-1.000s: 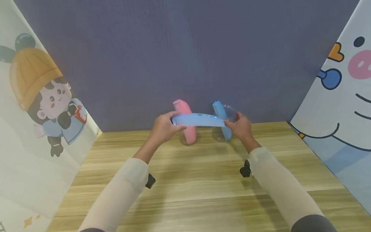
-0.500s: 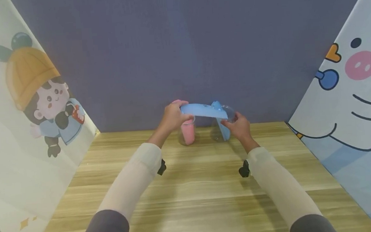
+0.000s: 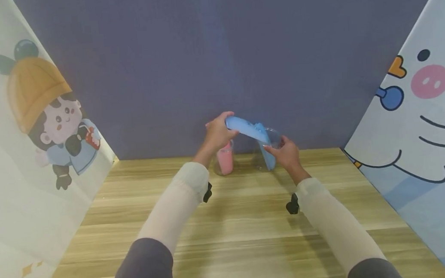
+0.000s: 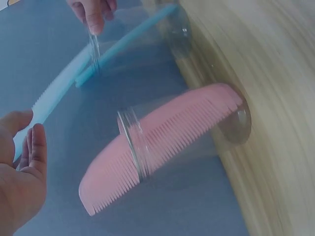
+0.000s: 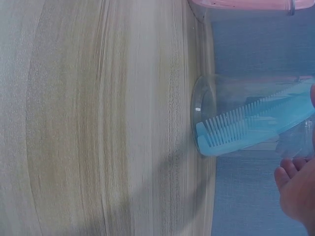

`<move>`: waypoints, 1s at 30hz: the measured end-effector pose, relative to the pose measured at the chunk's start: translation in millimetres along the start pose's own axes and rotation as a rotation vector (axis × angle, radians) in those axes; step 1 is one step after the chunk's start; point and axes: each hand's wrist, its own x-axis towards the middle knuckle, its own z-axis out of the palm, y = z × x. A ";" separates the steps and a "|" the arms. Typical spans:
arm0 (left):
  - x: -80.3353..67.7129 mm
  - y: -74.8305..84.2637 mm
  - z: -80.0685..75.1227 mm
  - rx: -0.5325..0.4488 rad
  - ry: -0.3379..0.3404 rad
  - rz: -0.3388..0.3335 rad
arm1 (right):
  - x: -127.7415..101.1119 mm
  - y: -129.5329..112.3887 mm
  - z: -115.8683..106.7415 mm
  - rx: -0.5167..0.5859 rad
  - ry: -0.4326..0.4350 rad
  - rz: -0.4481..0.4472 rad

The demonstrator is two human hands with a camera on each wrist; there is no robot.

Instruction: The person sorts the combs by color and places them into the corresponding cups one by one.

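Note:
My left hand [image 3: 219, 132] grips one end of a light blue comb [image 3: 246, 128], which slants down to the right. The comb's other end is at the mouth of a clear plastic cup [image 5: 209, 91]. A second blue comb [image 5: 236, 132] leans inside that cup, teeth showing through the wall. My right hand [image 3: 287, 155] holds the cup near its rim, with thumb and fingers on either side. Close by the left hand, a pink comb [image 4: 162, 135] stands tilted in another clear cup [image 4: 238, 130], its upper end sticking out past the rim.
Both cups stand at the back of the wood-grain table [image 3: 248, 223], right before a dark grey-blue panel [image 3: 217, 62]. Side panels with cartoon prints, a child in a yellow hat [image 3: 46, 108] and a pig [image 3: 429, 98], flank the table.
My left hand has moved right and up, tilting its blue comb from nearly level to sloping down towards the right cup. The right hand stays at the cup.

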 end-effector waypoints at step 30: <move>-8.7 32.5 35.4 0.010 -0.314 -0.063 | 2.9 3.5 2.8 -0.041 0.023 -0.022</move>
